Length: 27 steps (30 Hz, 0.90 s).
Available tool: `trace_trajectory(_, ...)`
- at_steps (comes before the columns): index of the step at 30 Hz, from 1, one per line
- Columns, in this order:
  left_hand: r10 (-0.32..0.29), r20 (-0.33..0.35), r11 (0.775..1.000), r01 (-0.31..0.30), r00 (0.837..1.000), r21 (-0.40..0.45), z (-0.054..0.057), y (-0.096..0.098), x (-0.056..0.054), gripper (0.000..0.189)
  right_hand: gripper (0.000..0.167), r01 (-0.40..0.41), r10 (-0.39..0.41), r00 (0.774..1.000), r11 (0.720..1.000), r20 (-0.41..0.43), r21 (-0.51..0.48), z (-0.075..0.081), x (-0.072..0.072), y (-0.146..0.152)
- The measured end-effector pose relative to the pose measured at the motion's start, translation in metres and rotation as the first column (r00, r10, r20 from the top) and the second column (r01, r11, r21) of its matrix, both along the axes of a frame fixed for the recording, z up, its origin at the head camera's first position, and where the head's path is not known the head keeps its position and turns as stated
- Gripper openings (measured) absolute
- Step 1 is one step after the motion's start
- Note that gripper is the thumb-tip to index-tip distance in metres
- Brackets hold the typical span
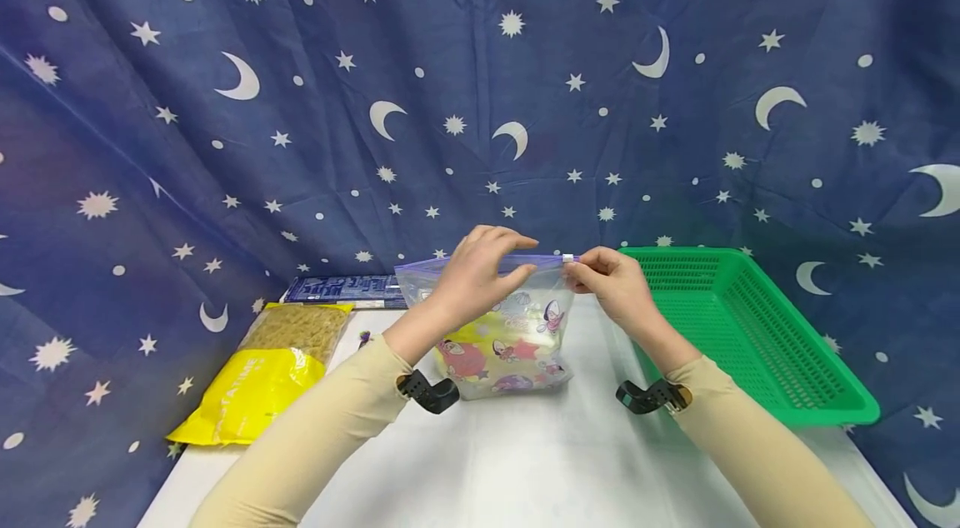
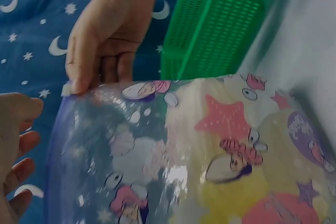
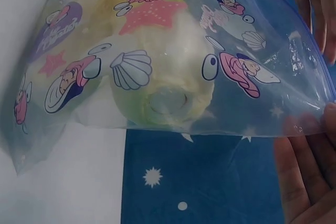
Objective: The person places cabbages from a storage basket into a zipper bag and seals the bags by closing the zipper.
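Note:
A clear zip bag (image 1: 517,345) with a purple top edge and printed shells and stars stands on the white table, something yellow and pale inside it. My right hand (image 1: 617,288) pinches the bag's upper right corner, beside the white slider (image 1: 567,258). In the left wrist view, that same right hand (image 2: 107,40) has its thumb at the slider (image 2: 66,89). My left hand (image 1: 483,270) hovers at the bag's top edge, thumb and fingers apart with nothing between them. Its loosely bent fingers show at the edge of the left wrist view, apart from the bag (image 2: 173,161).
On the right lies a green perforated basket (image 1: 795,415). A yellow package with a clear window (image 1: 262,386) lies at the left. Behind it, a flat blue box (image 1: 341,290) rests against the star-and-moon curtain (image 1: 420,136).

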<state>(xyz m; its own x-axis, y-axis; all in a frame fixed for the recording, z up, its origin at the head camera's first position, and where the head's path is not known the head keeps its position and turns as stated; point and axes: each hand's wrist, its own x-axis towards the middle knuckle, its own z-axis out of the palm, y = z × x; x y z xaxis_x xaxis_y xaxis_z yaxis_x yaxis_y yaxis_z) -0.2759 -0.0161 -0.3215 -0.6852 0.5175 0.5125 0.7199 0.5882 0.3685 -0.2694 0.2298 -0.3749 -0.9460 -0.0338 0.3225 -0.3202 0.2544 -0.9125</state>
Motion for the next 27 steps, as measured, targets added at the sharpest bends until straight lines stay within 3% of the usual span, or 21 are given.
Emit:
trace_trajectory(4,0.008,0.012,0.996,-0.007,1.000,-0.087,-0.002,0.017,-0.005,0.033,0.027,-0.026,0.026,1.000,1.000,-0.002,0.009,-0.001,-0.001,0.000)
trace_trajectory(9,-0.004,0.059,0.992,0.011,0.998,-0.126,-0.002,0.034,-0.012,0.034,0.025,-0.034,0.034,0.999,0.999,-0.007,0.026,-0.001,-0.001,0.000)
trace_trajectory(20,-0.034,0.133,0.998,0.040,0.991,-0.042,-0.003,0.049,-0.023,0.018,0.026,-0.044,0.044,0.999,0.998,-0.012,0.039,0.002,0.000,0.002)
trace_trajectory(27,-0.011,0.127,0.997,0.021,0.992,-0.079,0.000,0.048,-0.021,0.018,0.027,-0.104,0.103,0.994,0.993,0.027,0.048,0.009,0.002,0.006)
